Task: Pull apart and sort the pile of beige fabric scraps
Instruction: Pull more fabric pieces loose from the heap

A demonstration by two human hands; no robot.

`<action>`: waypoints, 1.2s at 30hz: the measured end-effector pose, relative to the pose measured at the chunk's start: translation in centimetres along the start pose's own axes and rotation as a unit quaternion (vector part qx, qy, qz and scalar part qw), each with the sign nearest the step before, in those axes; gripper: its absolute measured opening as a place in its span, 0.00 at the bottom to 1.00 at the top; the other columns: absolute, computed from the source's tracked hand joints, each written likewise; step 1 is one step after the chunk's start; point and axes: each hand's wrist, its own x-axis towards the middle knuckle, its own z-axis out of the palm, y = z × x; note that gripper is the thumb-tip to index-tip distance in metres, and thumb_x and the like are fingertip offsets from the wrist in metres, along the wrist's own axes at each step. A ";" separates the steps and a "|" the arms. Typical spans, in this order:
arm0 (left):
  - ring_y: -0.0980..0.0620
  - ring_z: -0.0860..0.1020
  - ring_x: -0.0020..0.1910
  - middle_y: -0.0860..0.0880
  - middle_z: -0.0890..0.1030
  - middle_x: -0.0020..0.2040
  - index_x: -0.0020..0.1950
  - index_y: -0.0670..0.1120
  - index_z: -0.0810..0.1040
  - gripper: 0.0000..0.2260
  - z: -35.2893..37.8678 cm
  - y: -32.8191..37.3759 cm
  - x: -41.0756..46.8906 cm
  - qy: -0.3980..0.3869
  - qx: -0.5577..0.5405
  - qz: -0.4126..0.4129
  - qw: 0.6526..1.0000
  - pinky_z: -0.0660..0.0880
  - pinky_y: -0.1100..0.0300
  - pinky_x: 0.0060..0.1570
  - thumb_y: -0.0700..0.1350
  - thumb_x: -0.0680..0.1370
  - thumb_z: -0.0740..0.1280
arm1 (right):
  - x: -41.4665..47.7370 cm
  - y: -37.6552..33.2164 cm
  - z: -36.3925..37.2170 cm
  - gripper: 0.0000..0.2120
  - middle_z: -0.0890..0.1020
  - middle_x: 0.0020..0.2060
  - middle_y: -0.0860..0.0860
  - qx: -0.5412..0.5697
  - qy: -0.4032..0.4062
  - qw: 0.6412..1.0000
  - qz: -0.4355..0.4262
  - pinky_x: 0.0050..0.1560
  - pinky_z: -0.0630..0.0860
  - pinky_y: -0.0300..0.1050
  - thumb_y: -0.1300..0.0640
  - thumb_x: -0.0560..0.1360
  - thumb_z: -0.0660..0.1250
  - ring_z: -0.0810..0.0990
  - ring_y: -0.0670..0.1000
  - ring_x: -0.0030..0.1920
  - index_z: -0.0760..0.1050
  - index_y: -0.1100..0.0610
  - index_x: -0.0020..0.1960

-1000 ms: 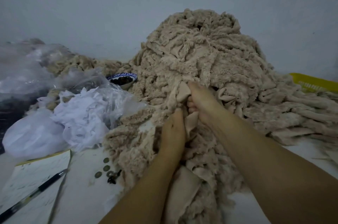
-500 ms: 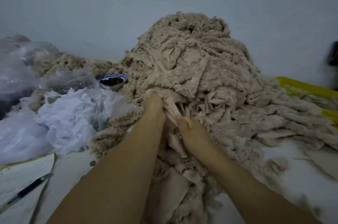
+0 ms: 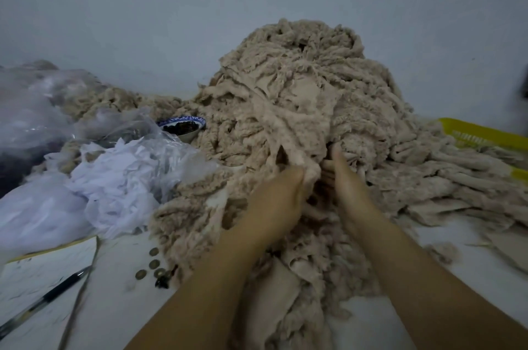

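Note:
A tall pile of beige fabric scraps (image 3: 300, 98) fills the middle of the white table and trails toward me between my arms. My left hand (image 3: 274, 198) grips a stretched beige scrap (image 3: 288, 146) at the pile's front; its fingertips are buried in the cloth. My right hand (image 3: 345, 184) is beside it, thumb up, fingers dug into the same part of the pile and hidden, so its hold is unclear.
Crumpled white paper in clear plastic bags (image 3: 114, 178) lies at the left. A blue-rimmed bowl (image 3: 183, 125) sits behind it. A notepad (image 3: 43, 278) with a pen (image 3: 43, 301) and several coins (image 3: 154, 264) are at front left. A yellow basket (image 3: 483, 135) is at right.
My left hand pulled back toward me from higher on the pile, drawing a beige scrap taut. My right hand stayed close beside it at the pile's front.

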 end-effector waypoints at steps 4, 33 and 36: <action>0.45 0.77 0.51 0.41 0.79 0.54 0.58 0.42 0.76 0.09 2.3 0.8 -2.5 -0.136 0.158 0.107 0.972 0.69 0.55 0.44 0.44 0.82 0.60 | 1.1 -2.3 0.7 0.21 0.84 0.56 0.47 -0.011 -0.082 0.996 0.033 0.54 0.80 0.49 0.32 0.76 0.63 0.83 0.50 0.56 0.81 0.46 0.56; 0.47 0.86 0.46 0.46 0.87 0.46 0.49 0.48 0.86 0.17 -2.8 -2.0 0.4 0.268 -0.588 -0.244 0.724 0.82 0.52 0.43 0.59 0.81 0.64 | -1.9 3.1 -1.1 0.14 0.83 0.41 0.46 -0.082 -0.052 0.995 -0.028 0.48 0.75 0.46 0.45 0.76 0.59 0.80 0.50 0.46 0.80 0.43 0.37; 0.51 0.85 0.41 0.50 0.87 0.41 0.34 0.53 0.86 0.17 -0.8 -1.5 -1.7 0.242 -0.552 -0.268 0.751 0.82 0.54 0.40 0.57 0.80 0.66 | -1.8 2.8 -1.0 0.16 0.77 0.37 0.50 -0.099 0.061 0.987 -0.108 0.40 0.70 0.45 0.50 0.80 0.56 0.74 0.50 0.39 0.74 0.48 0.37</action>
